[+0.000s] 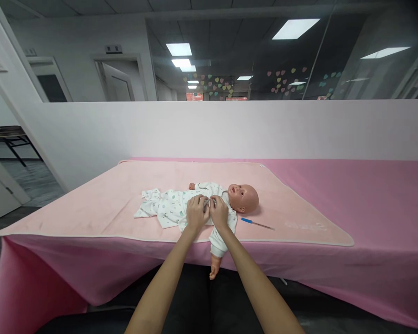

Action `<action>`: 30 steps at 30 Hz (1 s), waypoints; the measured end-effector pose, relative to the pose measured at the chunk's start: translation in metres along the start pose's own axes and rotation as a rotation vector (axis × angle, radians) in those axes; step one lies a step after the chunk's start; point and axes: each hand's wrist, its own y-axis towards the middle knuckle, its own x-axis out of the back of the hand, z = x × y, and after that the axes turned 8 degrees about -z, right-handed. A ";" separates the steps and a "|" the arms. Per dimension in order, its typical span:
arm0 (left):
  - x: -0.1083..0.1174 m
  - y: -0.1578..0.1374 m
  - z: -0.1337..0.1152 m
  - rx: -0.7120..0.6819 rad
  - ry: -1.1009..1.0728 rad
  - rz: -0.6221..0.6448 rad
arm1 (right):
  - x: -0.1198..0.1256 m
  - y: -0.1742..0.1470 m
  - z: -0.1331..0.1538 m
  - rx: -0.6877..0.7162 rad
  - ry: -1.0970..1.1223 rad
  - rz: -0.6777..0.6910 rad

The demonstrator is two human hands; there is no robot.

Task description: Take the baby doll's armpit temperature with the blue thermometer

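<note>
A baby doll [244,198] lies on its back with its head to the right, dressed in a white printed baby outfit [172,206]. My left hand [197,213] and my right hand [219,212] meet over the doll's chest, fingers pinched on the front of the outfit. Whether a snap or a tie sits between the fingertips is too small to tell. One sleeved arm of the doll [216,250] hangs over the table's near edge, below my right hand. Its other hand [192,186] rests on the far side.
Under the doll spreads a light pink mat [101,199] on a table with a darker pink cloth [376,208]. A thermometer-like stick with a blue end [246,220] lies near the doll's head. Behind the table stands a white wall [230,130] with glass above.
</note>
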 end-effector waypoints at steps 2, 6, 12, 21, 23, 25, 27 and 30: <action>0.000 0.001 0.001 0.015 0.004 -0.012 | 0.000 0.000 -0.001 0.000 -0.007 -0.002; -0.002 0.002 0.002 0.039 0.013 -0.009 | -0.001 0.000 0.000 0.005 -0.018 -0.001; -0.001 0.001 0.002 0.041 -0.038 -0.006 | 0.000 -0.001 0.002 0.013 -0.044 0.003; 0.002 -0.001 0.007 0.114 -0.132 0.000 | 0.000 -0.003 0.002 0.067 -0.070 0.019; 0.001 -0.002 0.009 0.118 -0.094 -0.003 | 0.000 -0.003 0.002 0.071 -0.079 0.018; 0.001 -0.003 0.009 0.099 -0.067 -0.013 | 0.001 -0.004 0.003 0.070 -0.082 0.015; 0.000 -0.004 0.010 0.112 -0.042 -0.060 | 0.001 -0.004 0.004 0.066 -0.082 0.015; -0.002 -0.004 0.012 0.284 0.027 -0.232 | 0.001 -0.004 0.005 0.066 -0.083 0.013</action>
